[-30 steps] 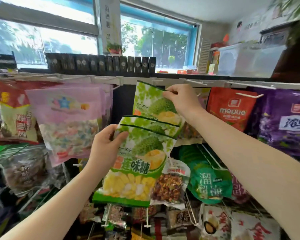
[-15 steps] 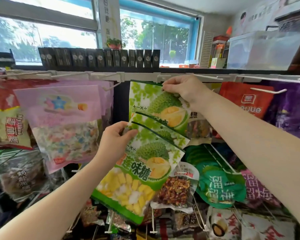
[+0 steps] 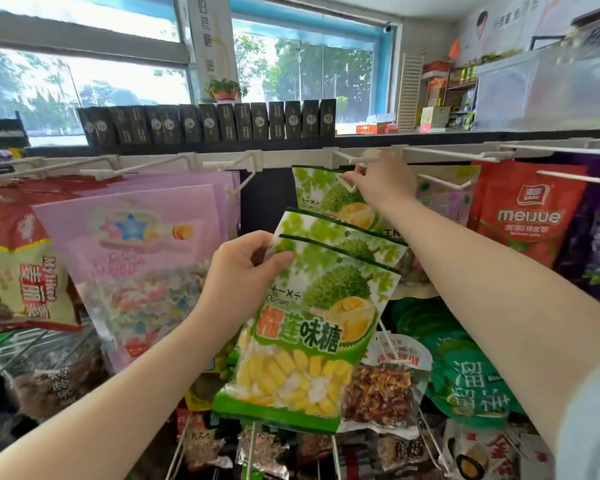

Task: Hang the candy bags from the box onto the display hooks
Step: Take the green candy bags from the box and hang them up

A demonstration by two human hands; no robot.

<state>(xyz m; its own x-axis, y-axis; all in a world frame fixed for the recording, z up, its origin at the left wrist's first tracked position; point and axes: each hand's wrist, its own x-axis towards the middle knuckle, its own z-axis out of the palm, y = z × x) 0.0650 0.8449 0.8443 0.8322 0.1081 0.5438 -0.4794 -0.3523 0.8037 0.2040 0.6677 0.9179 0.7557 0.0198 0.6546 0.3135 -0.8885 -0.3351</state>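
**Third durian bag going onto the hook, two more waiting in hand**

Far left of both hands: red-and-cream bags [image 3: 18, 268] and a row of lilac candy bags [image 3: 136, 258], already hung from white hooks along the rail [image 3: 291, 161]

Next, the left hand [image 3: 243, 282], fingers [image 3: 281, 263] curled and pinching the top left corner of a stack of durian candy bags [image 3: 312, 323]; two green top edges visible in that stack, so at least two bags, held well below the rail and tilted down to the right

Up and to the right of that grip, a single durian bag [image 3: 326, 195] raised to the rail, its top edge touching the tip of a white display hook [image 3: 357, 161]. Right hand [image 3: 385, 181] closed on its upper right corner, fingertips [image 3: 355, 174] pressed together at the hang hole; cannot tell whether the hook is through the hole yet

Right of that hand: an empty hook, then orange meijue bags [image 3: 527, 216] and purple bags at the frame edge, all hung

Judging progress: this hook looks bare behind the raised bag, so probably the first durian bag for it; threading under way, not finished. Left to do: seat this bag, then the stack in the left hand. Source box out of view, so remaining stock unknown
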